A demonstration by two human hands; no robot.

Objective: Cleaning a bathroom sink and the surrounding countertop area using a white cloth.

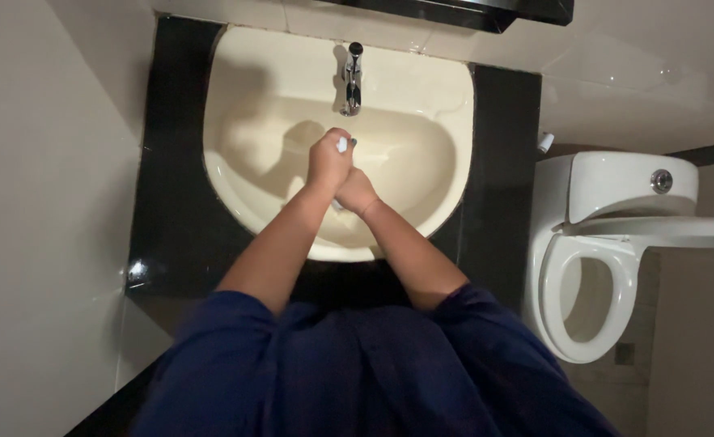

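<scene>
**Operator:** While I look straight down from the head camera, both of my hands sit over the bowl of the cream sink (247,121), just below the chrome tap (352,79). My left hand (327,159) is closed into a fist around a small white object (341,145), which pokes out at the top of the fist. I cannot tell what the object is; too little of it shows.

**Observer:** And your right hand?

**Operator:** My right hand (357,193) is tucked just beneath and against the left, fingers curled. Something pale shows at its lower edge, but whether it grips that or simply presses on the left hand, I cannot tell. The two hands touch, the left lying over the right.

**Observer:** Where is the white object relative to the tap?

**Operator:** Just below the spout, near it but apart, above the middle of the basin. I cannot make out whether water is running.

**Observer:** What surrounds the sink?

**Operator:** A black counter (171,210) frames it on both sides. To the right stands a white toilet (591,243) with its seat down and a round flush button on the cistern. A pale wall (41,226) fills the left. My dark blue sleeves (357,372) cover the bottom of the view, forearms bare.
</scene>
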